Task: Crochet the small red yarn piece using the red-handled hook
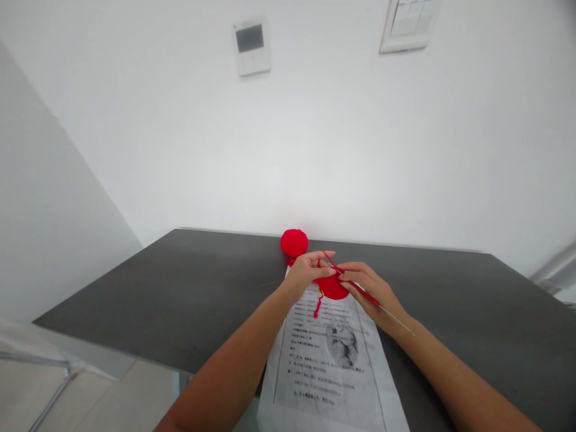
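My left hand (307, 271) pinches the top edge of a small round red crochet piece (332, 288), with red yarn running over its raised forefinger. My right hand (372, 288) is closed around a crochet hook (376, 302) with a red grip and a thin metal tail; its tip meets the piece near my left fingertips. A short red yarn tail (318, 306) dangles below the piece. Just behind my hands, a red yarn ball (294, 243) rests near the table's far edge.
A printed paper sheet (330, 362) with text and a picture lies under my hands on the dark grey table (180, 294). White wall behind carries a small panel (251, 47) and a framed sheet (408, 24). Floor shows at lower left.
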`<state>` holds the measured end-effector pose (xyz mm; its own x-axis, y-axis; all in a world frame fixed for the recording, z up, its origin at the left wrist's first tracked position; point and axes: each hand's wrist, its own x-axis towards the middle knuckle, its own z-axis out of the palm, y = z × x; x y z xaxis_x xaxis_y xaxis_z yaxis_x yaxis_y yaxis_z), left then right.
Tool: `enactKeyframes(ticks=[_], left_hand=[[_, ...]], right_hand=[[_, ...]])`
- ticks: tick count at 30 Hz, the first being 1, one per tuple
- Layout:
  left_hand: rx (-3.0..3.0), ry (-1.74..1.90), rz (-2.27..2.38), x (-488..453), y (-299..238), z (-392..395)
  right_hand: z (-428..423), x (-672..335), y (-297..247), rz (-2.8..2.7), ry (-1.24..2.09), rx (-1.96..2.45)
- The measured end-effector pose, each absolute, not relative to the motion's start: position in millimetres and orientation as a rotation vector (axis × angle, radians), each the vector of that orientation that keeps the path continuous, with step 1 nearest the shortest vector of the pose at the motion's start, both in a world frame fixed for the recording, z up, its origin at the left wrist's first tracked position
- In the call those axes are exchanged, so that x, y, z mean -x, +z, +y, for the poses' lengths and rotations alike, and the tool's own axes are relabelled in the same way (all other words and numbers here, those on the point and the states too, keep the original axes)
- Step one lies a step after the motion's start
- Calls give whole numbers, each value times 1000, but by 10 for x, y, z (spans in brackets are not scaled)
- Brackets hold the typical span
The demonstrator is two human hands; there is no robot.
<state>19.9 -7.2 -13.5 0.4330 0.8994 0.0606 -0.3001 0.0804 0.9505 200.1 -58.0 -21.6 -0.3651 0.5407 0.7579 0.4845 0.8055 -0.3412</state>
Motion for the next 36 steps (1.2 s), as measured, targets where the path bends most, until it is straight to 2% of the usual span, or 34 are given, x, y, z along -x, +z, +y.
enactKeyframes(ticks=[8,15,36], left_hand=[[-935,1046,615,-302,-190,-122],[-1016,1103,678,-321,-191,-138],[-1510,1061,775,-160,-302,97]], right_hand=[[-558,-1939,-295,-2039,-147,838],[-564,-1879,-335,-2035,-249,965],[-586,-1948,-226,-2085,-100,924]])
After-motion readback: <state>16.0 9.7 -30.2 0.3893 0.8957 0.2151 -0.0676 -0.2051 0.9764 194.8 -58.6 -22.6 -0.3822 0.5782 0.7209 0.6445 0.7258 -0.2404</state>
